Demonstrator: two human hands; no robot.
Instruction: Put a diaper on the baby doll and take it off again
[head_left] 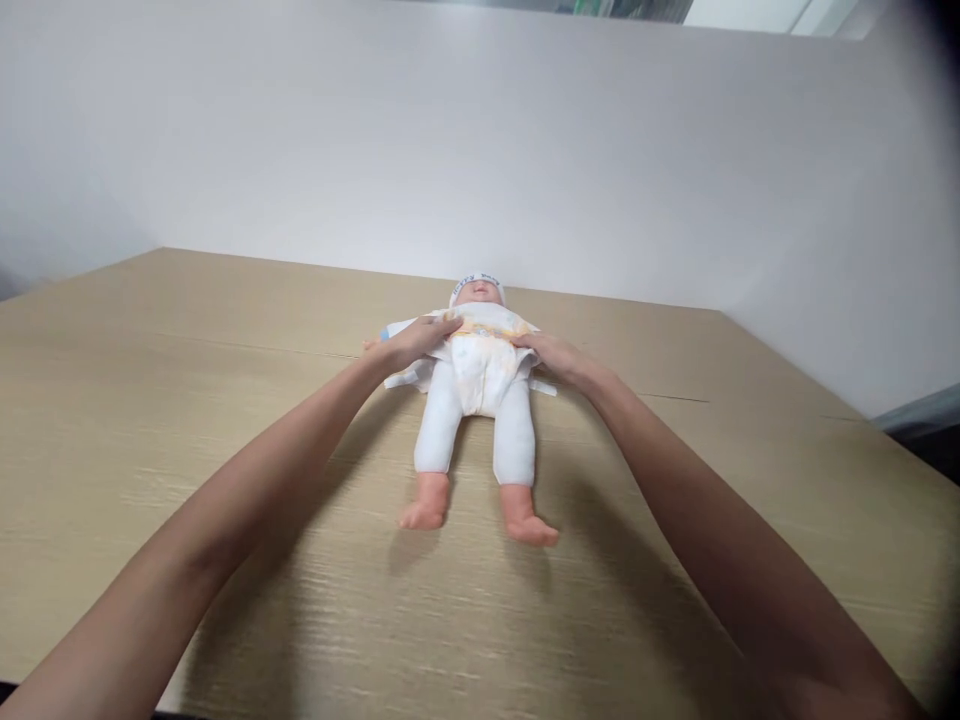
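Note:
A baby doll (pixel 513 445) in white leggings lies on its back, feet toward me, its head at the far end in a white cap (pixel 480 278) with dark lettering. Around its hips is a white diaper (pixel 484 375) with an orange-edged front waistband. Both sides of that waistband are gripped: my left hand (pixel 424 338) has its fingers closed at the left corner, and my right hand (pixel 553 354) pinches the right one. Loose side tabs (pixel 544 387) of the diaper stick out below the hands. My hands partly hide the doll's arms.
The doll rests on a wide wooden table (pixel 225 430) with thin seams running across it. Behind the table's far edge stands a plain pale wall (pixel 450 150). A dark object (pixel 926 430) shows beyond the right edge.

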